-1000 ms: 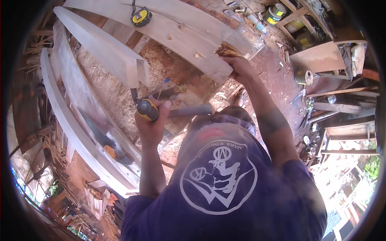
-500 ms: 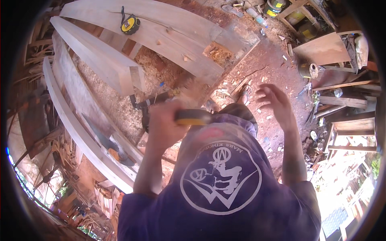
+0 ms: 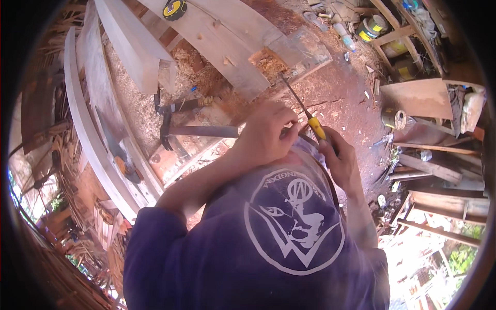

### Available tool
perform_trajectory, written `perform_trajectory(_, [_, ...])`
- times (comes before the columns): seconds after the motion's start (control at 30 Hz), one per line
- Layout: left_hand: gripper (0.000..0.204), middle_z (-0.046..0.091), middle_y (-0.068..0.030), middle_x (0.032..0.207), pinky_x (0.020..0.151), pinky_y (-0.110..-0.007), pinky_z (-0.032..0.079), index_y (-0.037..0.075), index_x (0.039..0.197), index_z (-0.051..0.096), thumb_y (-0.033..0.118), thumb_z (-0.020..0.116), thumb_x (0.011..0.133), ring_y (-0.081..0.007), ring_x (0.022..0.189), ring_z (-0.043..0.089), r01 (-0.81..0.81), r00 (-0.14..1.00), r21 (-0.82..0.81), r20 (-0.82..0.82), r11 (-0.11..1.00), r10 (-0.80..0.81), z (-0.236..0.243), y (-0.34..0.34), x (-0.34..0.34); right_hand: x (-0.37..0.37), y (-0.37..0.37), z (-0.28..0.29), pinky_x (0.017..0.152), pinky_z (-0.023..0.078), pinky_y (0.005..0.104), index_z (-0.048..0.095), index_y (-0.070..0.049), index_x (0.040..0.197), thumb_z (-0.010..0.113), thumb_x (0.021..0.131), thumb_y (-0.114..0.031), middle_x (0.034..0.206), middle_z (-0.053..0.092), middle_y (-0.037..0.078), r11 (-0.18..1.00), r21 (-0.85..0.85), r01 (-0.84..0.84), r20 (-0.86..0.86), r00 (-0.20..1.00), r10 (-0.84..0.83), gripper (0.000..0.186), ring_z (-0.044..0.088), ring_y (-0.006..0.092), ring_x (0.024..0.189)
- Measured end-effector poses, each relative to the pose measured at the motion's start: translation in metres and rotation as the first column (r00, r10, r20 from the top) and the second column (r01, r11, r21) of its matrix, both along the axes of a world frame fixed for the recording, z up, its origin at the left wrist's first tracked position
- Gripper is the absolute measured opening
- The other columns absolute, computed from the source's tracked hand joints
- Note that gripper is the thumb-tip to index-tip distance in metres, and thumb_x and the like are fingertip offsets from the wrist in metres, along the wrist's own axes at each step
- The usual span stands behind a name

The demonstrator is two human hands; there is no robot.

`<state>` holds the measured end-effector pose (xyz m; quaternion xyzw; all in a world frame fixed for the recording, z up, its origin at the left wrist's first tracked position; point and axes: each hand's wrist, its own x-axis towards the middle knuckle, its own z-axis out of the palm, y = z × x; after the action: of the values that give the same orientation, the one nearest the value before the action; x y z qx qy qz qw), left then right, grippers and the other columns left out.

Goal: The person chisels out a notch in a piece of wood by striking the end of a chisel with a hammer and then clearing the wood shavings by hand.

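I note the right hand (image 3: 339,154) closed round a yellow-and-black-handled metal tool (image 3: 316,127) — its long thin shaft slanting far and left toward a pale wooden plank (image 3: 227,46). Left hand (image 3: 268,132) just left of it, fingers curled — I cannot tell whether they grip anything. A grey-handled, dark-headed hammer (image 3: 204,131) lies farther left.

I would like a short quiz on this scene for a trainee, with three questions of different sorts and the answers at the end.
1. Which hand holds the yellow-handled tool?
2. True or false: the tape measure lies on a wide plank.
3. Which is nearest to the left hand in the picture?
A) the clear bottle
B) the hammer
C) the tape measure

Key:
1. The right hand.
2. True.
3. B.
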<state>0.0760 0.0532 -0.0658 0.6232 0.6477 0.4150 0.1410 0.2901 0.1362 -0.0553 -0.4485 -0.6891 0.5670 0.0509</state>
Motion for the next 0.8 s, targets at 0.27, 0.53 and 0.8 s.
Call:
perform_trajectory(0.27, [0.042,0.072,-0.0080,0.092,0.073,-0.032,0.055,-0.002,0.110,0.070,0.037,0.055,0.108,-0.0156,0.080,0.066,0.105,0.577,-0.494,0.737,0.863,0.351,-0.040,0.026,0.030,0.008,0.026,-0.011,0.068,0.049,0.0305,0.063,0.003,0.132,0.059,0.104,-0.019,0.080,0.067,0.009,0.996,-0.084,0.012,-0.045,0.999,-0.016,0.036,0.059,0.0115,0.073])
perform_trajectory(0.53, [0.039,0.071,-0.0091,0.110,0.078,-0.033,0.057,-0.001,0.121,0.067,0.033,0.052,0.108,-0.0170,0.092,0.070,0.142,0.385,-0.481,0.832,0.865,0.399,-0.034,0.038,0.025,-0.005,0.021,-0.016,0.077,0.053,0.0377,0.059,0.003,0.136,0.058,0.103,-0.016,0.094,0.071,0.020,1.000,0.028,0.002,-0.181,0.984,0.003,0.038,0.069,0.0232,0.085])
perform_trajectory(0.8, [0.035,0.066,-0.0092,0.114,0.095,-0.041,0.054,0.002,0.127,0.062,0.030,0.055,0.108,-0.0204,0.109,0.064,0.217,0.048,-0.339,0.940,0.915,0.337,-0.049,0.025,0.025,0.000,0.017,-0.006,0.081,0.054,0.0440,0.054,-0.002,0.138,0.064,0.094,-0.009,0.099,0.069,0.023,0.963,0.251,-0.096,-0.116,0.985,0.128,0.046,0.071,0.0379,0.088])
